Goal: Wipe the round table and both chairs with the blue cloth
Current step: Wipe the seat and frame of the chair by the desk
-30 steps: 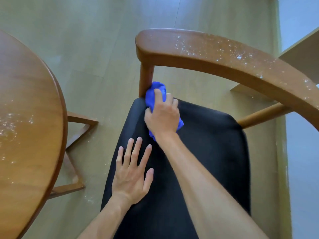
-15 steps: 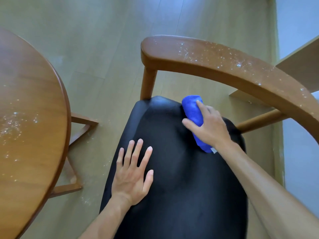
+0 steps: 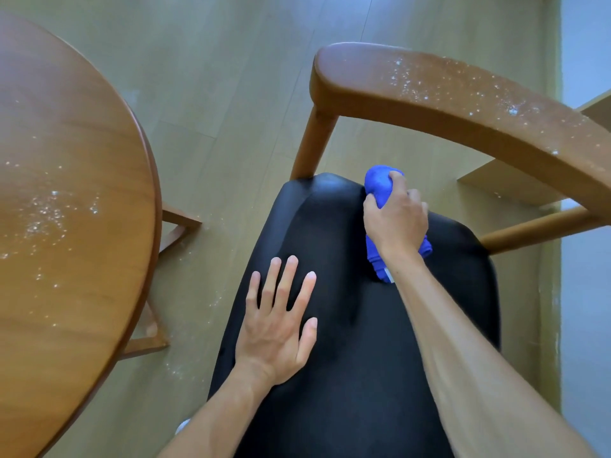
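A round table (image 3: 66, 193), still dusted with white specks, stands left of the left hand (image 3: 277, 325), which lies flat, fingers spread, on the black seat of a chair (image 3: 347, 375). The speckled backrest (image 3: 463, 104) curves beyond the right hand (image 3: 396, 219), which grips the bunched cloth (image 3: 378, 186) against the seat's far edge. Soft and light, the cloth likely handles best balled in the palm.
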Available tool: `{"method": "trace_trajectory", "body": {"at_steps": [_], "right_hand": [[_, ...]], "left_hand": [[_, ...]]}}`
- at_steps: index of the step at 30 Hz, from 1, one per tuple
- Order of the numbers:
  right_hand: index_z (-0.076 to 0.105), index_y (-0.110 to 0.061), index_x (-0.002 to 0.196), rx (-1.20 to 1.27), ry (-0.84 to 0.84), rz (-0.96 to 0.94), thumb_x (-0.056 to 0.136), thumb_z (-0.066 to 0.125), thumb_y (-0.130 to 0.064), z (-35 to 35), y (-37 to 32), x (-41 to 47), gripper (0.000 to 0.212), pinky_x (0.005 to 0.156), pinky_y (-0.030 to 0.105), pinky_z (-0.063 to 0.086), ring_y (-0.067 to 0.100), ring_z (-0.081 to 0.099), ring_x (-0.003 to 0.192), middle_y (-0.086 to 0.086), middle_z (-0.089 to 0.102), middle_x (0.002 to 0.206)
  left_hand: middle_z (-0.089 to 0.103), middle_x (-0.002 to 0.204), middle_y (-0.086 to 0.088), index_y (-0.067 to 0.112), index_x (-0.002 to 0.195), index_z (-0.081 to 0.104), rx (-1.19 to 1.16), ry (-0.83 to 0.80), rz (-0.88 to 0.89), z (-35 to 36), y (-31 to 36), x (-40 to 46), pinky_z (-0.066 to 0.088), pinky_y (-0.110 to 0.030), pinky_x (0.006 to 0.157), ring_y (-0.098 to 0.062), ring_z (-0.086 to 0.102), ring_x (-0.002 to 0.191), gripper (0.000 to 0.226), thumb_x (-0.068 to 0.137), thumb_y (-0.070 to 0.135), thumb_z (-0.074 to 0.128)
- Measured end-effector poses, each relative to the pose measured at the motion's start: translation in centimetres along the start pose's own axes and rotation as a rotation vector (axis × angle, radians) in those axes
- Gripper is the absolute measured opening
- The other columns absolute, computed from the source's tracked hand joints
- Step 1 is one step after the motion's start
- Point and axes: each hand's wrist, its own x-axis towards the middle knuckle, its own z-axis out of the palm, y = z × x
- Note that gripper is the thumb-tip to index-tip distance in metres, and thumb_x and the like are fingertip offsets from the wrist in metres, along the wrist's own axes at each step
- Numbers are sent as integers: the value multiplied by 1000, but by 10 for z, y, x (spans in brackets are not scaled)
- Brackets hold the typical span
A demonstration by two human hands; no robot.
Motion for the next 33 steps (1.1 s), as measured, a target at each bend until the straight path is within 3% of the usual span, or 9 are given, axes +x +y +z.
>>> {"method": "trace_trajectory", "body": {"at_steps": [3, 9, 11, 13, 18, 22, 27, 30, 33], "right_hand": [[42, -21, 139, 17, -43, -268, 90, 51, -31, 11, -42, -32, 51, 87, 40, 40, 36, 50, 105, 14, 56, 118], [50, -27, 132, -243, -209, -1090, 84, 53, -28, 24, -74, -68, 49, 80, 38, 38, 30, 48, 94, 8, 57, 112], [47, -26, 135, -338, -96, -1068, 87, 53, -28, 20, -71, -42, 49, 82, 42, 38, 33, 48, 98, 11, 55, 118], [42, -28, 139, -370, 11, -852, 90, 51, -31, 18, -71, -26, 50, 81, 43, 38, 33, 50, 100, 11, 51, 124], [43, -30, 135, -205, -217, -651, 84, 55, -30, 17, -74, -50, 52, 81, 40, 44, 34, 52, 100, 8, 52, 114], [62, -25, 119, -20, -400, -900, 69, 68, -22, 0, -21, -171, 51, 62, 39, 52, 28, 55, 78, 5, 60, 102], [61, -28, 115, -196, -501, -1421, 67, 65, -21, -16, 4, -180, 49, 61, 33, 51, 24, 55, 72, 3, 63, 99], [50, -28, 136, -285, -203, -1027, 83, 57, -19, -15, -26, -101, 54, 77, 41, 47, 31, 53, 91, 8, 56, 119], [43, -26, 141, -84, -212, -561, 87, 56, -19, -10, -24, -94, 56, 80, 43, 48, 32, 52, 94, 9, 52, 120]], "left_hand": [[24, 155, -19, 13, 145, 39, -45, 5, 8, -4, 0, -2, 22, -59, 112, -38, 19, 144, 63, 88, 39, 43], [53, 129, -20, 7, 117, 64, -268, 103, 101, -35, -6, -14, 28, -56, 111, -39, 42, 128, 42, 81, 24, 54], [56, 128, -14, 10, 115, 65, -230, 60, 230, -43, -9, -35, 31, -51, 110, -34, 45, 129, 41, 78, 23, 55], [58, 127, -10, 13, 115, 65, -191, -16, 338, -45, -14, -63, 37, -47, 107, -31, 48, 126, 44, 73, 24, 56], [63, 112, -7, 13, 100, 68, -156, -42, 350, -51, -26, -93, 48, -39, 89, -28, 59, 103, 34, 67, 19, 59], [54, 75, -8, 8, 68, 56, -335, 59, 248, -75, -33, -98, 45, -38, 57, -27, 47, 64, 1, 68, 8, 57], [45, 70, -5, 9, 65, 51, -373, 113, 172, -93, -37, -115, 41, -39, 56, -25, 41, 62, 12, 77, 13, 52], [50, 81, -3, 9, 74, 54, -407, 106, 14, -89, -41, -116, 42, -34, 66, -21, 47, 72, 14, 82, 17, 47], [52, 94, -4, 5, 87, 58, -447, 92, -153, -83, -44, -110, 39, -27, 77, -19, 46, 84, 22, 85, 20, 41]]}}
